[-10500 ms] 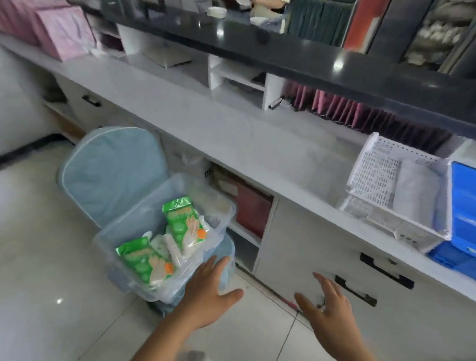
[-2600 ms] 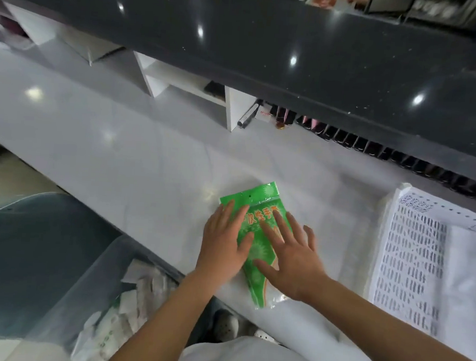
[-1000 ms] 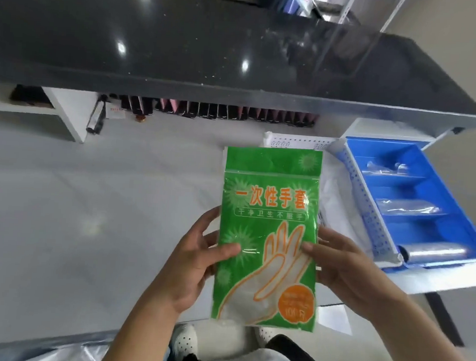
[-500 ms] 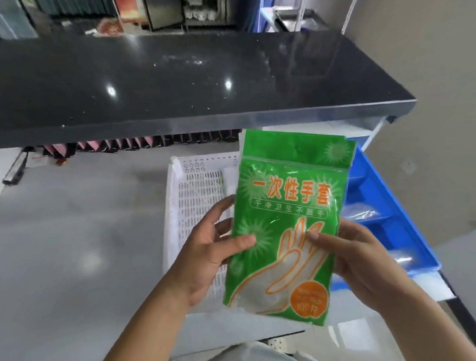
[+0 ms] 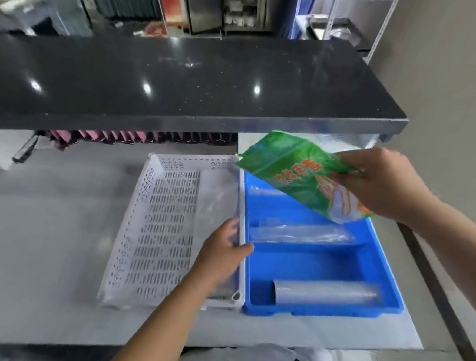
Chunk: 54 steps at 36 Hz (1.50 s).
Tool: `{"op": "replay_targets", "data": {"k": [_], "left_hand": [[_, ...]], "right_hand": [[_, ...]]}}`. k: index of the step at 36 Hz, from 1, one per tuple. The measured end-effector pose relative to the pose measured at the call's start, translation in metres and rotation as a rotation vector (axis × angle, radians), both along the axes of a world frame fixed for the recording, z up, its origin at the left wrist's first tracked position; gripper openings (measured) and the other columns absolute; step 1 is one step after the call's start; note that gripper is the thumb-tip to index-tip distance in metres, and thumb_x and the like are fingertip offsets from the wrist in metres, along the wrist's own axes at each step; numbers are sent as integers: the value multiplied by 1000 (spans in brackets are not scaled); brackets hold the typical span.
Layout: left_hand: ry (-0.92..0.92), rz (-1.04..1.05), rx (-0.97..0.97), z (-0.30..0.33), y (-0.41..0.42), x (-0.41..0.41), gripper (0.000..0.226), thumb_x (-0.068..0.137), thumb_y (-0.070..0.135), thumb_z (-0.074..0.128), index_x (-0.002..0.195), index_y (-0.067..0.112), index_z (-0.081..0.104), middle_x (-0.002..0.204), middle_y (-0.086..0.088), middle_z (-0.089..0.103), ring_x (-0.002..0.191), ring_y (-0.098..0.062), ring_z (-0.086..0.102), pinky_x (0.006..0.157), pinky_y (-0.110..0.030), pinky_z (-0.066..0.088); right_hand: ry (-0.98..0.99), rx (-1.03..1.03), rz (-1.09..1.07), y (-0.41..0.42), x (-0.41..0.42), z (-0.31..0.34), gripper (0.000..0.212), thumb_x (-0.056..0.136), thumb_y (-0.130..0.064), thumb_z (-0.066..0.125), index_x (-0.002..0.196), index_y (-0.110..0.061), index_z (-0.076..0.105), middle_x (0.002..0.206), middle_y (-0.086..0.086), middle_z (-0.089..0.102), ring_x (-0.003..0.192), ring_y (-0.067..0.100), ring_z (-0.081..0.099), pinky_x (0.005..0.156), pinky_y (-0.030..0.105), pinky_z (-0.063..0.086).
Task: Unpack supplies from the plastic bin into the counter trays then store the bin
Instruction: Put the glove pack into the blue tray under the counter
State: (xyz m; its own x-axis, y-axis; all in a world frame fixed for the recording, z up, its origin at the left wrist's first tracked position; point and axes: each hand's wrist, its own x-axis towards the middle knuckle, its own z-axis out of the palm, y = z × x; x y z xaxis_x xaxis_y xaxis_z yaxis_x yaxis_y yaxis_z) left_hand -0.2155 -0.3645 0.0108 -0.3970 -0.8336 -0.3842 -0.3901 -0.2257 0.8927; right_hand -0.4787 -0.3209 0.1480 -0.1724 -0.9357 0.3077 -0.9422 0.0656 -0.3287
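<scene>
I'm now holding the packet [image 5: 302, 176] with my right hand [image 5: 380, 184] alone; my left [image 5: 224, 244] is gripping the white tray [image 5: 132, 229].

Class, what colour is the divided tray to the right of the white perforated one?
Blue tray, seen in the head view.

Pale grey counter [image 5: 45, 223], glossy, with soft light reflections. Raised black speckled ledge [image 5: 181, 86] along its far edge, showing bright ceiling-light glints. Plain beige wall [image 5: 449, 82] at right. Metal shelving rack [image 5: 355, 19] beyond the ledge's far right corner.

Green glove packet [image 5: 293, 175] tilted above blue tray [image 5: 324, 259]
</scene>
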Motion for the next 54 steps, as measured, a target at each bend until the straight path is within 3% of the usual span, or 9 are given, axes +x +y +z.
{"op": "replay_targets", "data": {"k": [3, 12, 20, 28, 35, 40, 44, 48, 54], "left_hand": [[-157, -48, -69, -3, -2, -7, 69, 74, 26, 64, 140, 34, 47, 134, 8, 62, 96, -20, 73, 86, -49, 59], [-361, -103, -210, 0, -5, -14, 74, 85, 18, 67, 148, 41, 36, 82, 40, 44, 76, -3, 67, 64, -21, 55], [-321, -79, -154, -7, -8, -12, 82, 87, 20, 70, 154, 39, 27, 146, 11, 52, 89, -8, 70, 87, -38, 59], [-283, -97, -117, -9, -6, -10, 81, 91, 19, 68, 152, 47, 22, 98, 39, 54, 89, -8, 72, 81, -33, 62], [-280, -86, -103, -5, -7, -11, 80, 92, 17, 68, 154, 42, 24, 123, 26, 54, 91, -5, 70, 82, -32, 62], [-307, -85, -107, -9, -8, -11, 80, 91, 16, 68, 153, 43, 26, 117, 26, 59, 92, -7, 70, 83, -35, 61], [-335, -78, -113, -12, -9, -13, 80, 90, 18, 69, 153, 43, 27, 126, 22, 60, 99, -9, 69, 87, -38, 60], [-343, -79, -138, -13, -9, -13, 80, 90, 17, 71, 154, 40, 28, 142, 13, 56, 94, -3, 67, 78, -25, 58], [-295, -67, -72, -12, -9, -11, 81, 89, 11, 71, 152, 41, 30, 122, 27, 59, 80, 6, 71, 67, -21, 60]], "right_hand": [[170, -33, 3, -22, -3, -5, 29, 82, -22, 74, 111, -25, 76, 92, 17, 75, 80, 45, 67, 64, 40, 48], [411, 152, 11, -73, -24, -50, 42, 87, -15, 57, 124, -32, 65, 110, 5, 72, 96, 33, 67, 71, 37, 51], [518, 341, 56, -103, -19, -83, 38, 82, -11, 54, 114, -28, 65, 104, 1, 69, 96, 30, 66, 63, 31, 34], [426, 519, 86, -124, -27, -87, 54, 86, -14, 52, 134, -38, 54, 127, 4, 65, 112, 30, 62, 82, 34, 44], [340, 553, 87, -139, -36, -80, 56, 89, -11, 48, 141, -32, 47, 134, 6, 59, 118, 30, 57, 91, 37, 45], [392, 345, 86, -120, -14, -114, 83, 86, -4, 51, 156, -23, 10, 164, 6, 16, 150, 31, 14, 116, 61, 13], [254, 337, 40, -99, -2, -148, 76, 101, -36, 39, 154, -29, -15, 165, -1, -14, 150, 30, -16, 116, 66, 1], [139, 289, -34, -95, -2, -162, 73, 97, -62, 22, 154, -34, -13, 165, -2, -14, 150, 31, -18, 116, 66, 1], [93, 391, -16, -104, -6, -172, 65, 91, -73, 12, 151, -52, -3, 165, -4, -15, 146, 31, -27, 110, 71, -8]]}}
